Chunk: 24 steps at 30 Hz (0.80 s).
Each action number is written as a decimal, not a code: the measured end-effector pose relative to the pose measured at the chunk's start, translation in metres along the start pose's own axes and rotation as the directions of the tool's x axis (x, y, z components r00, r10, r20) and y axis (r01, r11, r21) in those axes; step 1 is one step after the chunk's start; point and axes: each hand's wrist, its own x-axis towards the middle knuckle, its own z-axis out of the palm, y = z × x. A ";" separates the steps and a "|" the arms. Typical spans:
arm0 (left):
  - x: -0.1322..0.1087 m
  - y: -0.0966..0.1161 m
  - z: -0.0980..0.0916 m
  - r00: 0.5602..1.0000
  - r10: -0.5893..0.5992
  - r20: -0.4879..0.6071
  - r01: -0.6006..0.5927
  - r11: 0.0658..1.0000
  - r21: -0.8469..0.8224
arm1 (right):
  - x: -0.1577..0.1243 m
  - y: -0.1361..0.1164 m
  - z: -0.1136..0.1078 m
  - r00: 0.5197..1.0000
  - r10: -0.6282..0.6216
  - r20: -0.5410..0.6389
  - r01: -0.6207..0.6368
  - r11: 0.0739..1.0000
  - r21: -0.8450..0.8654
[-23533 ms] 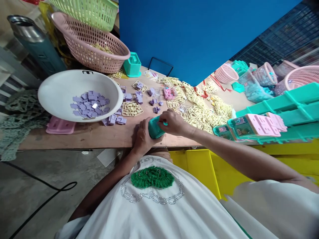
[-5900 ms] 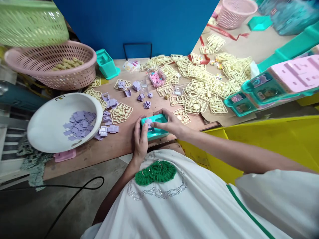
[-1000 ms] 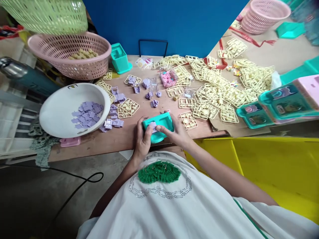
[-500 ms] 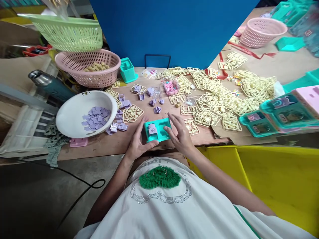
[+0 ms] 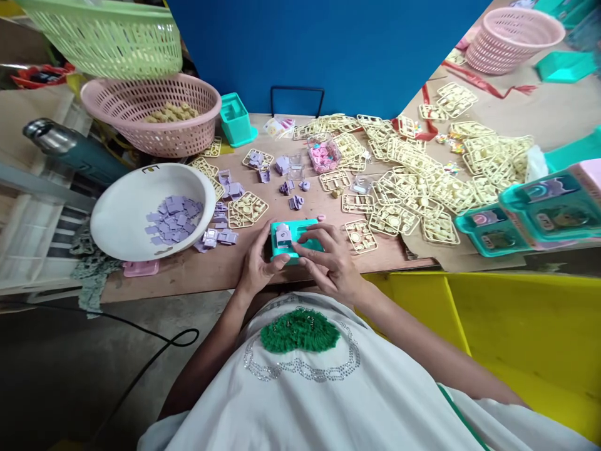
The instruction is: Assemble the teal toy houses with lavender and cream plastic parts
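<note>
A small teal plastic tray (image 5: 307, 227) rests at the table's front edge, in front of my body. My left hand (image 5: 259, 263) grips its left side, thumb along the near edge. In the tray's left compartment sits a lilac plastic piece (image 5: 283, 235) with a dark spiral mark. My right hand (image 5: 331, 260) reaches over the tray's right part, thumb and forefinger pinched at the lilac piece's right edge. Those fingers hide much of the right compartment. Just beyond the tray lie small purple parts (image 5: 296, 202) and a tiny pink piece (image 5: 322, 217).
On the left stand a white bowl (image 5: 106, 216) of lilac pieces, a pink basket (image 5: 164, 141), a green basket (image 5: 117, 47) and a metal flask (image 5: 70, 147). Cream sprue frames (image 5: 399, 207) cover the right side, beside teal packages (image 5: 539, 207). A blue panel (image 5: 319, 50) rises behind.
My right hand has moved left from the tray's right edge, its fingers closing at the lilac piece. A tiny pink piece now shows beyond the tray. The view has shifted slightly.
</note>
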 end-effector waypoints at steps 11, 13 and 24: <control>-0.003 -0.006 -0.002 1.000 -0.013 0.004 0.013 0.998 -0.054 | 0.011 0.009 -0.006 0.999 -0.036 0.041 0.038 0.997 -0.059; -0.004 -0.007 -0.002 1.000 -0.023 0.001 0.023 0.997 -0.075 | 0.009 0.020 -0.011 0.996 0.046 -0.074 -0.047 0.999 -0.014; 0.008 0.046 0.012 0.967 -0.251 -0.043 0.234 0.942 -0.239 | 0.024 0.035 -0.011 0.905 0.417 0.085 -0.424 0.897 0.126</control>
